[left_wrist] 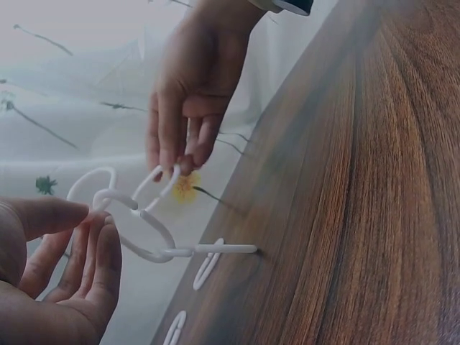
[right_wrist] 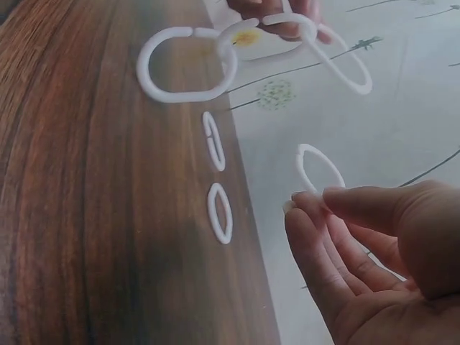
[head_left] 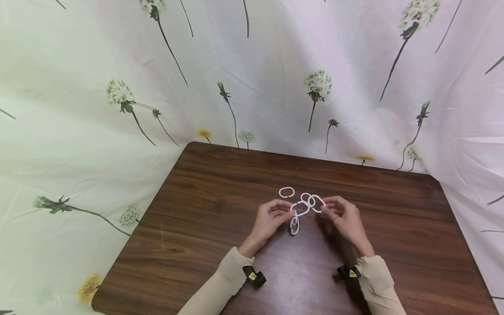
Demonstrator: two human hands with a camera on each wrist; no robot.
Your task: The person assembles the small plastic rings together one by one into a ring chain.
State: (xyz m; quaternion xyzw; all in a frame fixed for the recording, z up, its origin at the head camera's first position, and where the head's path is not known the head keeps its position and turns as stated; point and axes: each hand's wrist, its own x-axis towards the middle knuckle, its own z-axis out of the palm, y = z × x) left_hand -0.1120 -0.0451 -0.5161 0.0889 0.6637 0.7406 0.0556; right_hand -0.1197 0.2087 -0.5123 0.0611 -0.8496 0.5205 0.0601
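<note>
In the head view my left hand (head_left: 271,216) pinches a short chain of white plastic oval links (right_wrist: 183,97) between thumb and fingertips. Part of the chain hangs down below those fingers, and each link seems to have a small split in its side. My right hand (head_left: 346,216) pinches a single white link (right_wrist: 335,165) by its end, thumb against fingertips. Seen from the head, this link overlaps the chain; the right wrist view shows it apart from the chain. Two loose white links, a left one (head_left: 286,188) and another partly behind the held ones, lie beyond the hands.
Both hands work above a dark wood-grain table (head_left: 204,210) with rounded corners. A pale cloth printed with dandelions (head_left: 271,87) hangs behind it and at its sides. Black straps (head_left: 348,272) sit at the wrists, by the light sleeves.
</note>
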